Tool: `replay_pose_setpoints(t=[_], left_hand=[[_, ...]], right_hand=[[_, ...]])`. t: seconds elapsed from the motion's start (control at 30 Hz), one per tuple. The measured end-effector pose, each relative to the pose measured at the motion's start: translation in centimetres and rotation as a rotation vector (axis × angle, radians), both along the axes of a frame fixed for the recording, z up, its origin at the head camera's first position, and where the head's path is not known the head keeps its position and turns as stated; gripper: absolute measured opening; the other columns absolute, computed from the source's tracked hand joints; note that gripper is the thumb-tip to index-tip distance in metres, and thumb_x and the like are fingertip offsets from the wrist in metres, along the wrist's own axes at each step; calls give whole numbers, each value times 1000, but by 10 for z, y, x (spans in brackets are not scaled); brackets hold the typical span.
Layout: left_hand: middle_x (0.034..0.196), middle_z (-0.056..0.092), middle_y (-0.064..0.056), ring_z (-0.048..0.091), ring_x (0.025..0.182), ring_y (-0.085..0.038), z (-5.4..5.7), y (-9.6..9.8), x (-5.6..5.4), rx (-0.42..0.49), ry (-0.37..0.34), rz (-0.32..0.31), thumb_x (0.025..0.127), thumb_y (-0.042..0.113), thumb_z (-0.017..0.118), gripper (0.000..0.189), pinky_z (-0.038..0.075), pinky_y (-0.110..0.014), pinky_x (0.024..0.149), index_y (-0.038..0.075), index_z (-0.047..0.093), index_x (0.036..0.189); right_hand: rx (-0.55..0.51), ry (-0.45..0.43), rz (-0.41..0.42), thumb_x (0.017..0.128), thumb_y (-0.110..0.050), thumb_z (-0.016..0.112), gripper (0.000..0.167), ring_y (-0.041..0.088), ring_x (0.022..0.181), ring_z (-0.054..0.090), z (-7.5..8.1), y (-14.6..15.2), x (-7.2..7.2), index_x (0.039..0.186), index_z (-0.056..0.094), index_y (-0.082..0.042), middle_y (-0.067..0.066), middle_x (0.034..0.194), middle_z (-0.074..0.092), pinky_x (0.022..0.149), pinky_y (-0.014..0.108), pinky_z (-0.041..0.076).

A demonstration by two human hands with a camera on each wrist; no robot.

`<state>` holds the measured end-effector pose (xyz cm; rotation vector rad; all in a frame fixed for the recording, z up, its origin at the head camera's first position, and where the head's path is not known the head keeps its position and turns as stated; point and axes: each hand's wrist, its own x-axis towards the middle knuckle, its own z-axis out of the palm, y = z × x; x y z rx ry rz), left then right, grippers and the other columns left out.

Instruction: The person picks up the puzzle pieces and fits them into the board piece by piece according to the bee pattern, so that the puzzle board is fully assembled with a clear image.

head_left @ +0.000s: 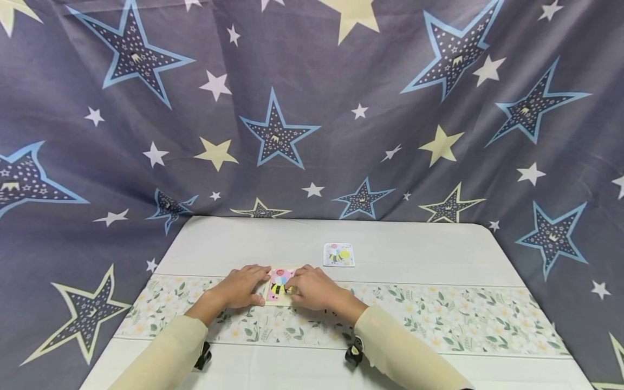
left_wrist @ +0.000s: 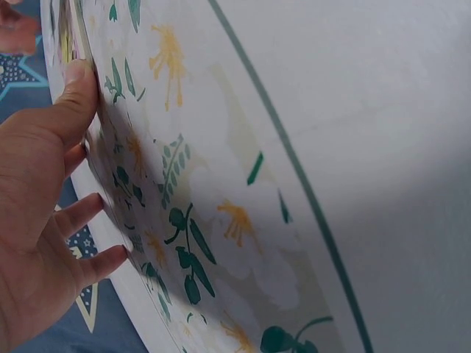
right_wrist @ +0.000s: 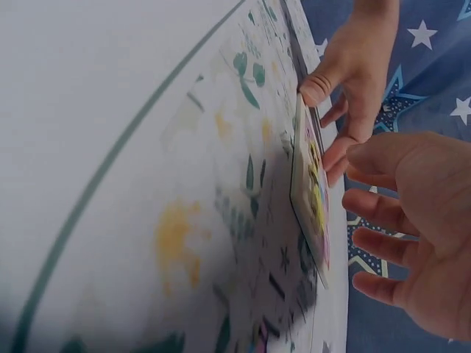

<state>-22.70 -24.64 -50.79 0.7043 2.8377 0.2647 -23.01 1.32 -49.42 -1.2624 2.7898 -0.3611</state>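
Observation:
A small square bee picture board (head_left: 280, 286) with a pale rim lies on the flowered strip of the table. My left hand (head_left: 245, 286) holds its left side, thumb at the near corner and fingers toward the far one. My right hand (head_left: 314, 287) is over the board's right part, covering some of the picture. In the right wrist view the fingers (right_wrist: 383, 250) of that hand are spread and loosely bent beside the board, with nothing visible between them. Whether a fingertip touches the picture is hard to tell.
A white card (head_left: 338, 254) with a similar bee picture lies behind the board, to the right. Small dark marks or pieces (right_wrist: 276, 287), too blurred to identify, show near the board's right end. A star-patterned curtain (head_left: 312, 108) hangs behind the white table (head_left: 414, 249).

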Motion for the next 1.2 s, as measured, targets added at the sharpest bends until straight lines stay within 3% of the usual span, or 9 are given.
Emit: replay_pose_setpoints(t=[0.73,1.0,1.2], left_hand=[[162,42,-7,38,150,-36,0,1,1,13,-26,21,86,49,76,68,35,-66,114,15,58,142],[162,41,-7,37,150,-37,0,2,1,11,-34,20,87,49,76,69,35,-67,114,14,57,143],[162,42,-6,37,150,-36,1,2,2,4,-26,25,86,48,77,69,35,-66,114,15,57,144]], right_hand=[[-26,5,-27,95,-27,70,26,19,121,62,-2,62,12,120,76,-23,-7,116,75,104,43,51],[-16,2,-36,94,-27,70,25,20,120,62,-8,86,20,118,76,-21,-5,115,75,103,44,51],[-36,4,-45,92,-27,72,24,17,113,62,-10,103,27,116,77,-21,-7,105,75,98,41,51]])
